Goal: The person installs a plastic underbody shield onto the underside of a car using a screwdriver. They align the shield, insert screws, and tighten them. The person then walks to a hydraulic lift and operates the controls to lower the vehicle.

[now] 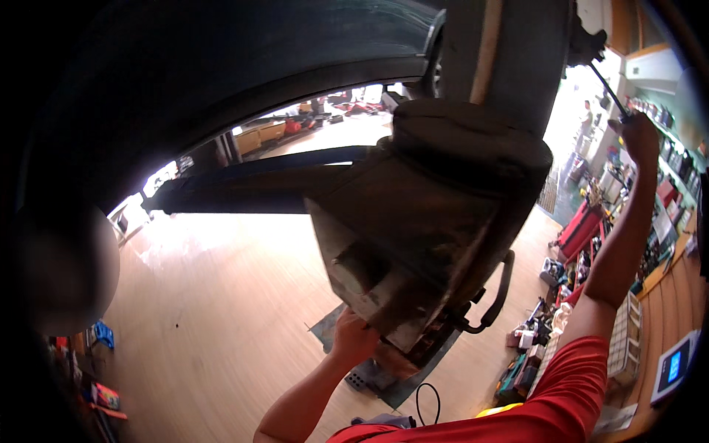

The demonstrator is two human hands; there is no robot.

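My right hand [639, 134], raised high on the far right, is closed round the lower end of a thin dark lever [609, 90]. The lever slants up to a dark bracket on the side of a tall lift post [509, 66]. Lower down, my left hand [354, 338] is curled at the bottom edge of a worn metal housing [413, 244] on the post. Shadow and that edge hide its fingertips, so I cannot make out what they grip. A lift arm [258, 181] reaches left from the post, below a dark car [295, 44].
Shelves and a bench with tools and boxes [528, 347] line the right side. A bent dark hose or handle [502, 295] sticks out beside the housing. Under it lies a dark mat [402, 395]. A blurred pale round shape [70, 273] stands close at left. Another person [586, 118] is far back.
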